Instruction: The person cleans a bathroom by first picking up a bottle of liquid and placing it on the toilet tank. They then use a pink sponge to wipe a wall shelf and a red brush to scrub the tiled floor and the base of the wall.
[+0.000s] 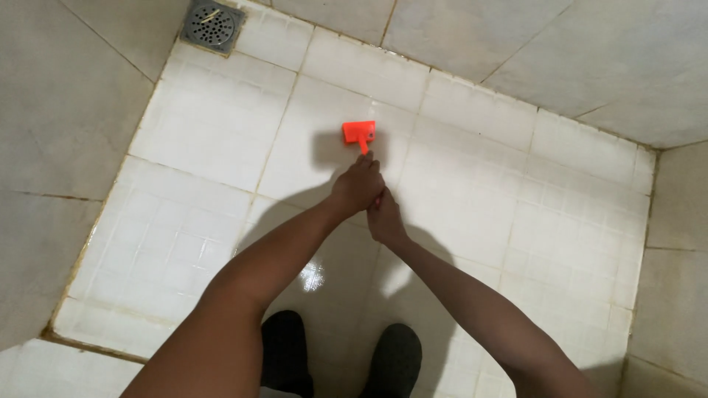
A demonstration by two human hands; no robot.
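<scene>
An orange brush with a short orange handle is seen slightly above the centre of the frame, its head resting on the white tiled floor. The handle is gripped by both hands, which are stacked one behind the other just below the brush head. The left hand is placed in front, nearest the head, with its fingers wrapped fully around the handle; the handle is almost wholly hidden inside this closed fist. The right hand is positioned directly behind and below it, touching the left hand, and is likewise curled closed; whether its fingers enclose the end of the handle or only press against the left hand cannot be told from this view. Both forearms are extended from the bottom edge of the frame and converge at the brush. A dark shadow of the arms and tool is cast on the tiles beside them. A wet, glossy patch is visible on the floor between the forearms. Two dark shoes are seen at the bottom centre, side by side. A round metal floor drain is set in the upper left corner of the frame, well apart from the brush. Grey wall tiles border the floor on the left, top and right.
</scene>
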